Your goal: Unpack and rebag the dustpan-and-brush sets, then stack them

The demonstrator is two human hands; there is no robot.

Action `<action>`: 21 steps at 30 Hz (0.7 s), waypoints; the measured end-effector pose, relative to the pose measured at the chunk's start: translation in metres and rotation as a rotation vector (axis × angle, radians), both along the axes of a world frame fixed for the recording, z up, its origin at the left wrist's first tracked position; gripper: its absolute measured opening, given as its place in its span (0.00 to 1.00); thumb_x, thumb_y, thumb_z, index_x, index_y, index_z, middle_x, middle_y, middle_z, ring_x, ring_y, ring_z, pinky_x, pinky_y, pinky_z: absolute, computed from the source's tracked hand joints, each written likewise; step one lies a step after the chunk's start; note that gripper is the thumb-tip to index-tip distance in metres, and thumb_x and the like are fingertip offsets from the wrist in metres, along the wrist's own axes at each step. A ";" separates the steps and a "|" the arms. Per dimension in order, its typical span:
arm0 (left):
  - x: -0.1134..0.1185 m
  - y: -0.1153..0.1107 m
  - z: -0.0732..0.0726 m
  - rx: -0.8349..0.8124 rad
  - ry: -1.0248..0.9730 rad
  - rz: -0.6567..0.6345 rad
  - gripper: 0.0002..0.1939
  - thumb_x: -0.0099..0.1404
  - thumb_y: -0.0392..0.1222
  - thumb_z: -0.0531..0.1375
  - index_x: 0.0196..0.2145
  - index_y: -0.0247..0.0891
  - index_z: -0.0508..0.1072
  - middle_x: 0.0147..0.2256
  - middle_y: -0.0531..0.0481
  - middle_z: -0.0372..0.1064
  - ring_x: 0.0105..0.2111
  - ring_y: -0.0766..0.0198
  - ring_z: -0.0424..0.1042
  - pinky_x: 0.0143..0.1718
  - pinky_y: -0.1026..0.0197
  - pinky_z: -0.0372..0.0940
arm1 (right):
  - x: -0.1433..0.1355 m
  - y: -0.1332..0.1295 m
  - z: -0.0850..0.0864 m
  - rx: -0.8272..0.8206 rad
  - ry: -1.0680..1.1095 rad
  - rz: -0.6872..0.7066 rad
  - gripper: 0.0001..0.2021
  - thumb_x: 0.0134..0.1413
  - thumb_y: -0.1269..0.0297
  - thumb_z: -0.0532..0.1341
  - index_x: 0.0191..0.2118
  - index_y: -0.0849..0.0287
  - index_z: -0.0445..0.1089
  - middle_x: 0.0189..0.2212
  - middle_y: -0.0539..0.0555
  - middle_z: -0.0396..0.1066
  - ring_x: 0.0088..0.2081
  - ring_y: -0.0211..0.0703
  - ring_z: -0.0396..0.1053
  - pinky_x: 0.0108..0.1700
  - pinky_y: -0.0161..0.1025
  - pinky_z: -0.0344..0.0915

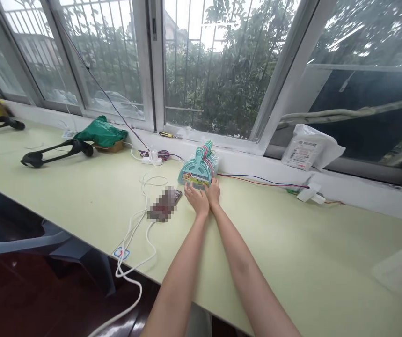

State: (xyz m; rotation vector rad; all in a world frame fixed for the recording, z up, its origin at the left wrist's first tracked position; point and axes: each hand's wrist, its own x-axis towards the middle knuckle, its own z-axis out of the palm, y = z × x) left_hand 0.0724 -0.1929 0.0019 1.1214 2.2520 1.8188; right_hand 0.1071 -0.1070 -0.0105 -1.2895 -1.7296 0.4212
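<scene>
A stack of small dustpans [196, 169], teal with some pink among them, stands upright on the table against the window ledge. Its handles point up, and the front one carries a printed label. My left hand [198, 200] is at the lower front edge, fingers spread and fingertips touching the bottom of the front dustpan. At the lower right corner my right hand [214, 192] is closed around the side of the stack; part of its fingers is hidden. The two wrists nearly touch. To the left of my left hand lies a phone [164, 204] with a blurred screen.
White cables [130, 243] run across the table [278, 234] and over its front edge. A power strip [151, 160], a green bag [98, 131] and a black frame-like part [58, 152] are on the left. A white package [302, 147] rests on the right ledge.
</scene>
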 end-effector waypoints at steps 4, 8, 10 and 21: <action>0.000 0.013 -0.009 -0.015 -0.017 -0.054 0.20 0.62 0.33 0.50 0.52 0.37 0.60 0.59 0.36 0.51 0.61 0.50 0.52 0.58 0.49 0.52 | -0.015 0.016 -0.002 -0.042 -0.070 -0.067 0.16 0.55 0.64 0.58 0.49 0.58 0.57 0.47 0.62 0.66 0.47 0.51 0.67 0.43 0.40 0.62; 0.000 0.019 -0.013 -0.043 -0.023 -0.073 0.18 0.60 0.30 0.50 0.48 0.38 0.62 0.55 0.40 0.58 0.57 0.55 0.57 0.55 0.54 0.55 | -0.015 0.021 -0.005 -0.067 -0.184 -0.129 0.16 0.57 0.60 0.56 0.49 0.58 0.55 0.46 0.61 0.68 0.43 0.50 0.70 0.39 0.41 0.61; 0.000 0.020 -0.014 -0.079 -0.034 -0.086 0.17 0.59 0.29 0.51 0.47 0.38 0.63 0.53 0.42 0.60 0.55 0.56 0.59 0.55 0.55 0.55 | -0.014 0.020 -0.004 -0.083 -0.220 -0.143 0.15 0.58 0.59 0.56 0.48 0.58 0.56 0.45 0.61 0.69 0.42 0.50 0.71 0.38 0.41 0.61; -0.006 0.025 -0.014 -0.175 -0.077 -0.117 0.15 0.59 0.31 0.53 0.44 0.38 0.66 0.50 0.42 0.63 0.53 0.54 0.61 0.54 0.54 0.57 | -0.004 0.019 0.001 -0.191 -0.075 -0.173 0.18 0.52 0.49 0.59 0.42 0.56 0.56 0.43 0.60 0.70 0.41 0.51 0.70 0.35 0.39 0.57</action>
